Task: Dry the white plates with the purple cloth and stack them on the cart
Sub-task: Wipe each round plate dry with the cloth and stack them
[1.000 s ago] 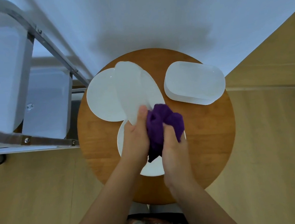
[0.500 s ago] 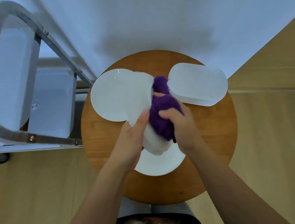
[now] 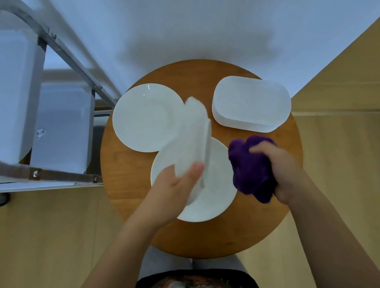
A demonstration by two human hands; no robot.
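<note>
Left hand (image 3: 177, 188): thumb and fingers pinching a white plate (image 3: 192, 141) by its near edge, plate tilted on edge above the table. Right hand (image 3: 280, 168): fingers curled round a bunched purple cloth (image 3: 250, 170), just right of the plate, apart from it. Beneath: round plate (image 3: 216, 188); second round plate (image 3: 142, 118) further left; stack of oblong plates (image 3: 251, 102) right. All on round wooden table (image 3: 275, 207). Metal-framed cart (image 3: 24, 111) left.

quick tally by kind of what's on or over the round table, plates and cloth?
Round white plates: 2, one at the back left, one at the front.
Rounded-rectangular white plates: 2 spots, the held plate and a stack; stack count unclear.
Purple cloth: 1.
Total: 5 items, stack counted as one.
</note>
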